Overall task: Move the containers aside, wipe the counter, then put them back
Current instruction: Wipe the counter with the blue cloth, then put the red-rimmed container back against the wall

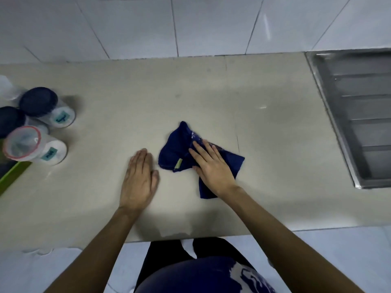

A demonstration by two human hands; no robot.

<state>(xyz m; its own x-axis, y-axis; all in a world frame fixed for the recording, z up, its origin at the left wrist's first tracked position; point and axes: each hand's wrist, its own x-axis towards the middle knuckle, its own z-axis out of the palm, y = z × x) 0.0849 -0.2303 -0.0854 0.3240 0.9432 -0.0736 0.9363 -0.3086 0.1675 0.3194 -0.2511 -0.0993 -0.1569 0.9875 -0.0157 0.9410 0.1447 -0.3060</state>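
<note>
A crumpled dark blue cloth (179, 149) lies in the middle of the beige counter (275, 144). My right hand (211, 163) presses flat on the cloth's right part, fingers spread. My left hand (139, 178) rests flat on the bare counter just left of the cloth, holding nothing. Several clear jars stand grouped at the far left: one with a dark lid and a "Sugar" label (47, 106), another dark-lidded jar (10, 121) cut off by the frame edge, and one with a red-rimmed clear lid (33, 146).
A steel sink drainboard (359, 115) is set into the counter at the right. A green-edged tray (12, 176) pokes in at the left edge below the jars. White wall tiles rise behind the counter. The counter's front edge runs just before my body.
</note>
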